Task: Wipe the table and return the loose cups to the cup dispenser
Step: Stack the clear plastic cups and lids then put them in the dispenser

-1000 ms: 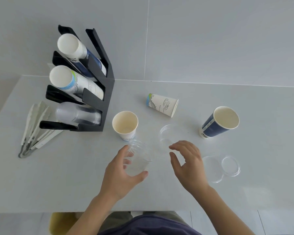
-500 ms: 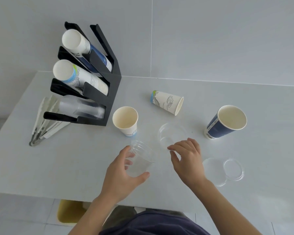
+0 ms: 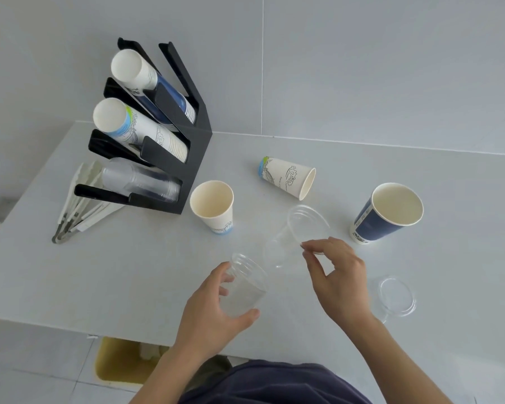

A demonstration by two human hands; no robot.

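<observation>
The right hand pinches a tilted clear plastic cup by its rim, base slanting toward the left hand, which grips another clear cup, mouth angled toward it

Cup dispenser: black, holding a navy-and-white stack, a white stack with blue-green bands and line-drawn waves, and a clear plastic stack. Upright small cup: cream inside, white outside with a light-blue base band. Tipped cup: white with dark wave drawings and a blue-green base band. Tall cup: navy with a white panel, cream inside. Two cups in the hands: clear, colourless. Lid: clear. Tabletop: plain pale grey. Tongs: white.
</observation>
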